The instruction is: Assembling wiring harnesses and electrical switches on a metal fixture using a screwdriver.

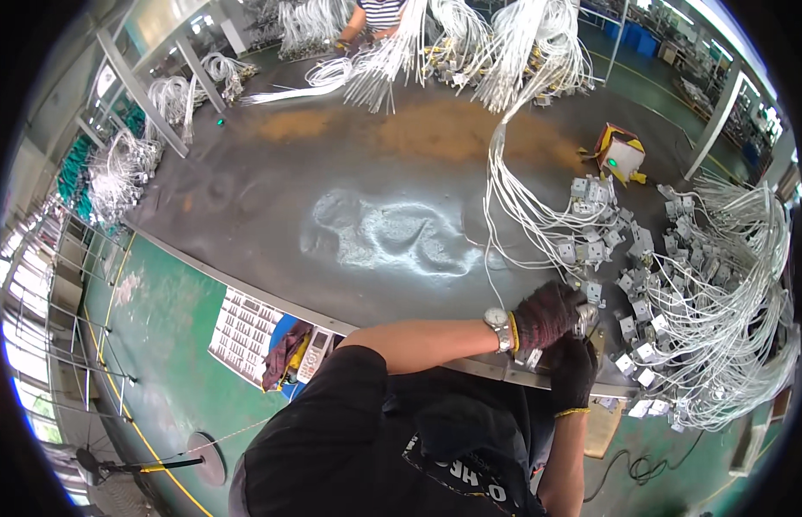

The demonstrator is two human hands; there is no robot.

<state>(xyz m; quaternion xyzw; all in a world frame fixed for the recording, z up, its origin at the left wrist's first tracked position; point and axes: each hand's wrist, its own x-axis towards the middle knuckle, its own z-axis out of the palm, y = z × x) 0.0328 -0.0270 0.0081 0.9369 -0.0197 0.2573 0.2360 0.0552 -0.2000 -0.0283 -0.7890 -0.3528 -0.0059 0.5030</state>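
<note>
Both my hands wear dark knitted gloves and meet at the table's near edge, right of centre. My left hand (546, 312), with a watch on its wrist, is closed against a small metallic part (584, 320). Just below it, my right hand (575, 370) is closed on the same part from the near side; its fingertips are partly hidden. Beside the hands lies a bundle of white cables (509, 194), with small grey-white square end pieces (590, 250). Another pile of white cables (746, 258) with similar end pieces spreads to the right of my hands.
The dark metal table (246, 215) has a shiny worn patch. A red, yellow and white block (619, 155) stands at the far right. Hanging cable bundles (453, 34) line the far side, where another person (379, 13) works. Below the near edge sits a white crate (246, 323).
</note>
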